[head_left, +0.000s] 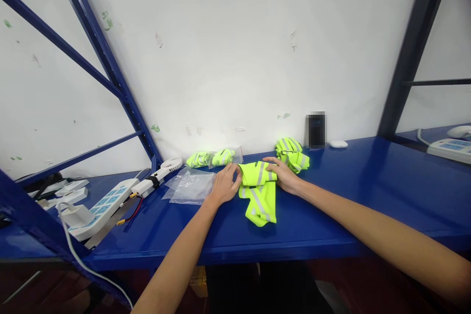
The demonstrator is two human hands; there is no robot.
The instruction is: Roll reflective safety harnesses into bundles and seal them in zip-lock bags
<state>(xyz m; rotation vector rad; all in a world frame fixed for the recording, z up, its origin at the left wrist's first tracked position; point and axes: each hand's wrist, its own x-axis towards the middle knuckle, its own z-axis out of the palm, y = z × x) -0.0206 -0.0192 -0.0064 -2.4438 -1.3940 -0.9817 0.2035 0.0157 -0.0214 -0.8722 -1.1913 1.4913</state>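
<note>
A neon-yellow reflective vest (pixel 259 196) with silver-grey strips lies partly folded on the blue table, its upper part bunched and a loose part hanging toward the front edge. My left hand (pixel 225 184) pinches the left side of the folded part. At the right side, my right hand (pixel 286 175) grips the same fold, thumb and fingers closed on the cloth. Clear plastic bags (pixel 191 187) lie flat just left of my left hand. Behind my right hand sits another crumpled yellow vest (pixel 290 149). Two bundled yellow pieces, one an upper bundle (pixel 198 159), rest by the wall in clear plastic.
On the left of the blue table (pixel 331 216) are a white power strip (pixel 106 206), a white handheld fan (pixel 171 164) and a red-black cable with yellow connectors (pixel 136 211). A blurred dark box (pixel 316 130) and a white case (pixel 337 144) stand at the back right. Blue frame posts flank the table.
</note>
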